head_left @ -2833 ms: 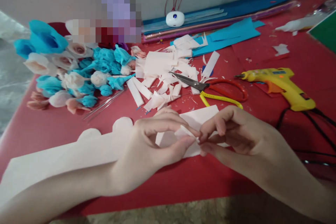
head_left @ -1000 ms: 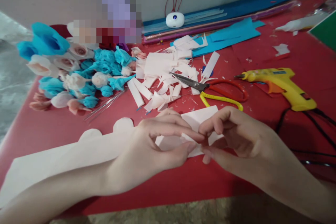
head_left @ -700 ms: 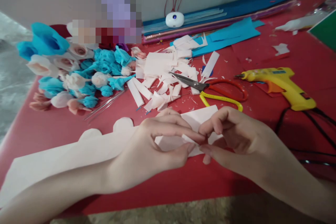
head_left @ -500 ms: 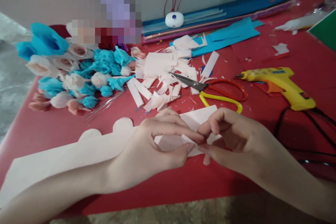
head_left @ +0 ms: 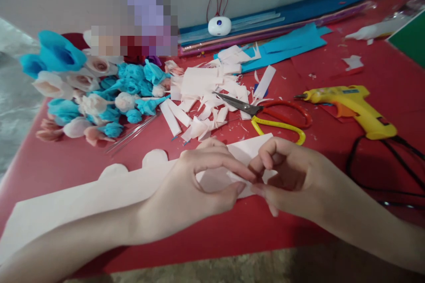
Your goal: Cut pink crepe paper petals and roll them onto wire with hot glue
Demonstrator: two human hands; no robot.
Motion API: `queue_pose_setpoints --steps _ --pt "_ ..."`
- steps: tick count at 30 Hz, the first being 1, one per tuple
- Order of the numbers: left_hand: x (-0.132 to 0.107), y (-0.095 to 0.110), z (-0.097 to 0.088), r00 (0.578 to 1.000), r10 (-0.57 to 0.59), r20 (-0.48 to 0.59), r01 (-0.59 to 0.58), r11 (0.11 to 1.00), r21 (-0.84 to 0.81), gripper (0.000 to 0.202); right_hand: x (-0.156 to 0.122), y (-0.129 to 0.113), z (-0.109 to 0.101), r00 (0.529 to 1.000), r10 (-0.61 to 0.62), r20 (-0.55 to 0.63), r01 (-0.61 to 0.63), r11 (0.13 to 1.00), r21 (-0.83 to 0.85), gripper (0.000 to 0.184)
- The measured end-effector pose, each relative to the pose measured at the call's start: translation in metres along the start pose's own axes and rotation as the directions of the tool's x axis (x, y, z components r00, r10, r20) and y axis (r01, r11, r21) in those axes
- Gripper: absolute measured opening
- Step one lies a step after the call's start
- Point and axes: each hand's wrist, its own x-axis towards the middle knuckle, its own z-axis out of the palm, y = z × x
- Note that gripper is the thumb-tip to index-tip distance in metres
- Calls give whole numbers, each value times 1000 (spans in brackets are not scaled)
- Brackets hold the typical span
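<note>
My left hand (head_left: pixel 212 177) and my right hand (head_left: pixel 292 172) meet over the near side of the table. Between thumb and fingers, each pinches a small piece of white crepe paper (head_left: pixel 239 177), mostly hidden by the fingertips. Beneath both hands lies a long white paper strip (head_left: pixel 79 205), stretching off to the left. Two rounded white paper pieces, one (head_left: pixel 114 171) farther left and another (head_left: pixel 156 158) nearer my left hand, rest at its upper edge. Scissors (head_left: pixel 249 108) with one red and one yellow handle lie just beyond my right hand.
Blue, white and pink paper flowers (head_left: pixel 109 84) crowd the left of the red table (head_left: pixel 186 245). White paper scraps (head_left: pixel 202 82) are heaped in the middle, before blue paper (head_left: pixel 285 46). A yellow glue gun (head_left: pixel 352 106) with a black cord lies at right.
My right fingers have shifted slightly around the small paper piece, and less of it shows now. Both hands stay together in nearly the same place.
</note>
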Motion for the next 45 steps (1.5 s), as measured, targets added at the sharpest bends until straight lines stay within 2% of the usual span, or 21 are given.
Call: queue_pose_setpoints --steps 5,8,11,16,23,26,30,35,40,43,45 --pt "2 3 -2 995 72 63 -77 994 80 15 -2 -3 -2 999 -42 -24 37 979 -201 24" --pt "2 2 -1 986 147 74 -161 959 231 13 -3 0 -2 998 -53 -23 43 952 -302 20" --pt "2 4 -1 965 216 145 -256 890 378 15 -2 2 0 997 -55 -50 28 906 -423 19" --pt "0 10 -1 955 157 250 -268 817 511 23 -2 1 4 992 -121 -19 92 837 -539 16" --pt "-6 4 0 936 241 255 -349 719 601 17 -6 3 3 977 -211 31 186 770 -610 21" --pt "-7 0 0 929 274 247 -369 686 627 16 -6 2 3 967 -251 39 213 716 -665 21" --pt "-5 -2 0 932 297 210 -360 682 637 17 -6 1 2 951 -305 59 244 616 -749 19" --pt "0 -5 -3 933 315 176 -353 693 629 13 -9 -5 -2 923 -381 49 262 531 -806 26" --pt "4 -7 -2 946 309 95 -305 755 581 10 -12 -22 -11 900 -432 -63 215 565 -797 9" --pt "4 -10 1 959 283 -2 -240 818 522 10 -12 -31 -17 873 -467 -145 224 645 -730 9" --pt "6 -14 2 974 216 -71 -161 875 456 9 -12 -34 -20 859 -473 -198 235 706 -668 5"
